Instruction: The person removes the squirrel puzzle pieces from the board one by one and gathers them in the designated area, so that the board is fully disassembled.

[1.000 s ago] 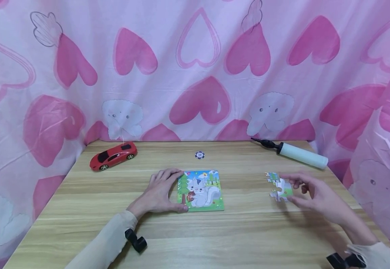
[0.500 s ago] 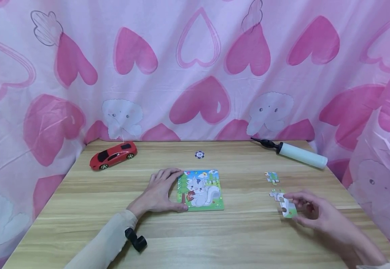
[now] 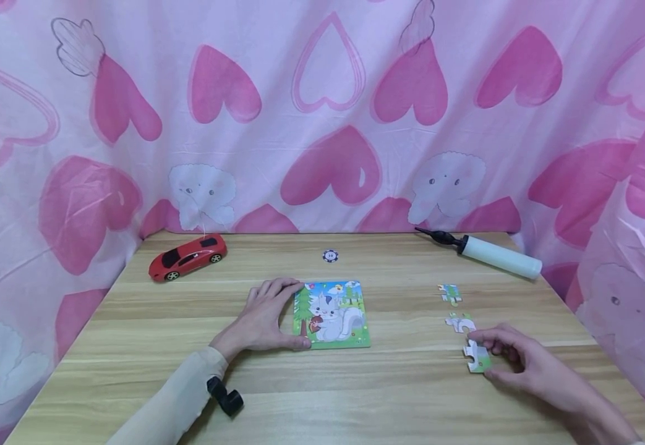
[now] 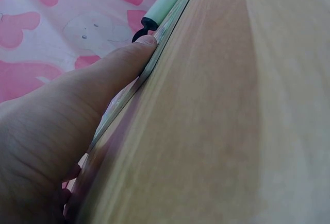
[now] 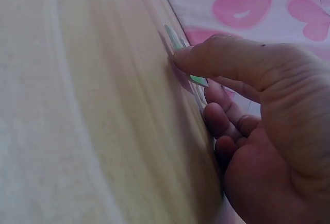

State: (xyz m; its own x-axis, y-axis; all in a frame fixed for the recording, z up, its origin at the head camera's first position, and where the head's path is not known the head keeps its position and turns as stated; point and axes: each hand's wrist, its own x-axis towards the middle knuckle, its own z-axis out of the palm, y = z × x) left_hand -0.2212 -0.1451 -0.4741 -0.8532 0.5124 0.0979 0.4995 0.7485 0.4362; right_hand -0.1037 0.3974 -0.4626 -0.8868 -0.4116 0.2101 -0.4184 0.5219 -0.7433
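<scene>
My left hand holds the left side of a square squirrel-picture puzzle board, thumb at the lower left corner and fingertips at the upper left. The left wrist view has the thumb along the board's thin edge. At the right, my right hand pinches a white and green jigsaw piece between thumb and fingers. In the right wrist view that piece is tilted off the table. Just beyond it lie a white and green jigsaw piece and a piece with green trees.
A red toy car stands at the back left of the wooden table. A chip marked 10 lies at the back middle. The pale green hand pump is at the back right. Behind hangs a pink heart-patterned curtain.
My right hand has drawn the jigsaw piece away from the other pieces, toward the near edge and slightly right. The left hand and the puzzle board have not moved.
</scene>
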